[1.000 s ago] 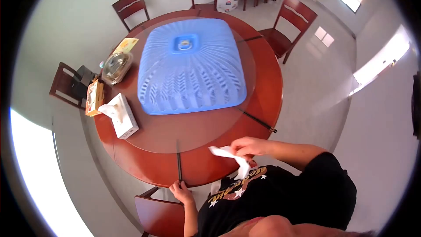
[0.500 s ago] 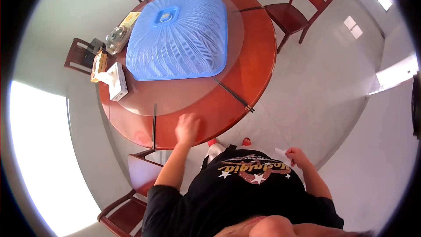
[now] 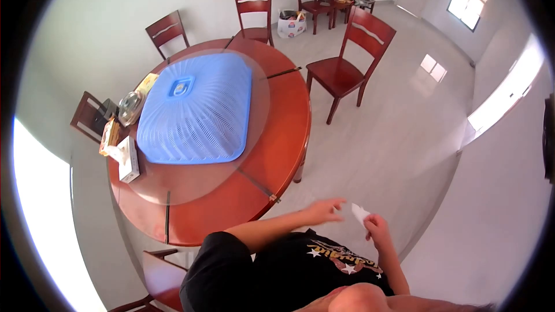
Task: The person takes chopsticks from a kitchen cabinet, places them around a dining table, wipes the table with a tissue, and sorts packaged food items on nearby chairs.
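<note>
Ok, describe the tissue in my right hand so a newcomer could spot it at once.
Find the big round table, then look right, past its near edge, to your right hand. The tissue is the white piece pinched there. The other tissue pokes out of a box; this one is clear of any box.

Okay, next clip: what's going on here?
A person beside a round, reddish-brown wooden table has a thin white paper tissue in the grip of the right hand. The left hand, blurred and empty, is held out close to the tissue, with a small gap between them. On the table sit a large blue perforated plastic cover and, beside it, a white rectangular tissue box.
</note>
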Available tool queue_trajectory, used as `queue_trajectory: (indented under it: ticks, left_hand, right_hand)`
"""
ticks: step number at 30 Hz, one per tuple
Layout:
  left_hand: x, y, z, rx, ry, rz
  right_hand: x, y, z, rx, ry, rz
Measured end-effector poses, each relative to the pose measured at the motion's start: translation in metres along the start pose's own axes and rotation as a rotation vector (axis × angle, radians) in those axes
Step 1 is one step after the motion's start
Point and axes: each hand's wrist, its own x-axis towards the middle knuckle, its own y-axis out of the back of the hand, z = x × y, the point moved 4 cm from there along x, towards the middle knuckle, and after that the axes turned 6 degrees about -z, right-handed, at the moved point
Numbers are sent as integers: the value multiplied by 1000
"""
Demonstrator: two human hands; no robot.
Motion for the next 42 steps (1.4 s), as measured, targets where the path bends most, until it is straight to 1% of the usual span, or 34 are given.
queue_trajectory:
  ticks: [1, 3, 4, 5, 6, 8, 9, 11, 12, 13, 14, 15, 17, 18, 19, 20, 21, 22, 23, 25, 26, 28, 29, 31, 32, 33, 35, 36, 37, 38, 39, 40, 41, 42]
  left_hand:
    - [17, -12, 8, 4, -13, -3]
    - [45, -33, 25, -411, -164, -173]
    - [52, -24, 37, -414, -166, -172]
    - [61, -9, 43, -370, -34, -116]
    - [72, 4, 43, -325, 100, -53]
    - [101, 10, 10, -362, 104, 6]
    - [118, 17, -4, -393, 100, 50]
    - [146, 36, -13, -364, 108, 79]
    - [161, 46, -19, -299, 95, 171]
    - [174, 58, -22, -231, 89, 265]
    - [192, 64, -26, -295, 99, 178]
    - [207, 70, -23, -298, 100, 196]
    - [245, 69, -4, -476, -86, -42]
    - [261, 67, 5, -670, -69, -109]
    - [278, 71, 12, -667, -72, -117]
    - [293, 73, 18, -758, 3, -110]
    - [309, 73, 23, -836, 81, -129]
    - [331, 67, 12, -793, 49, -157]
    - [345, 60, 16, -762, 43, -246]
    - [371, 70, 22, -378, -104, -77]
    - [385, 69, 26, -349, -123, -148]
    - [410, 63, 23, 21, 58, -321]
    - [423, 60, 20, 44, 48, -348]
    - [457, 54, 12, -5, 144, -363]
    - [476, 51, 9, -61, 109, -323]
    - [497, 51, 9, -48, 107, -318]
    - [539, 54, 12, 0, 126, -261]
    - [563, 57, 16, 16, 119, -252]
    - [582, 60, 16, -165, 232, -211]
    - [600, 61, 18, -348, 346, -170]
    - [621, 62, 23, -340, 344, -167]
    - [644, 65, 28, -378, 340, -124]
    - [666, 67, 33, -419, 338, -79]
    - [688, 67, 40, -417, 338, -69]
  right_hand:
    - [13, -10, -21, 24, 53, -34]
    - [40, -22, -45, 42, 105, -70]
    - [59, -23, -50, -7, 224, -78]
    - [72, -21, -56, -58, 340, -91]
    - [83, -16, -61, -66, 339, -102]
    - [104, -8, -81, -341, 482, -47]
    - [118, -1, -87, -351, 487, -69]
    - [147, 25, -86, -292, 190, -52]
    - [161, 35, -90, -291, 105, -90]
    - [177, 42, -94, -306, 116, -112]
    - [192, 49, -94, -227, 66, -133]
    - [206, 55, -98, -148, 15, -146]
    - [233, 70, -119, -101, 10, -183]
    - [243, 78, -128, 83, -30, -212]
    - [252, 87, -135, 274, -72, -234]
    - [261, 100, -141, 287, -68, -217]
    - [267, 114, -145, 198, -49, -224]
    - [271, 131, -148, 119, -24, -206]
    - [274, 151, -147, 160, 1, -127]
    - [273, 185, -132, 37, -77, -51]
    - [271, 199, -127, 159, -77, 3]
    - [272, 232, -123, 257, -74, 94]
    - [275, 247, -121, 309, -93, 130]
    - [280, 277, -131, 372, -63, 182]
    - [288, 295, -135, 410, -50, 210]
    - [300, 312, -135, 415, -39, 204]
    - [322, 352, -133, 274, 28, 276]
    - [339, 372, -124, 214, 10, 283]
    - [354, 389, -124, 221, 23, 280]
    - [366, 407, -128, 86, 58, 317]
    - [378, 425, -131, -53, 92, 353]
    - [391, 446, -130, -156, 129, 335]
    - [405, 467, -132, -156, 138, 330]
    - [416, 484, -139, -251, 187, 331]
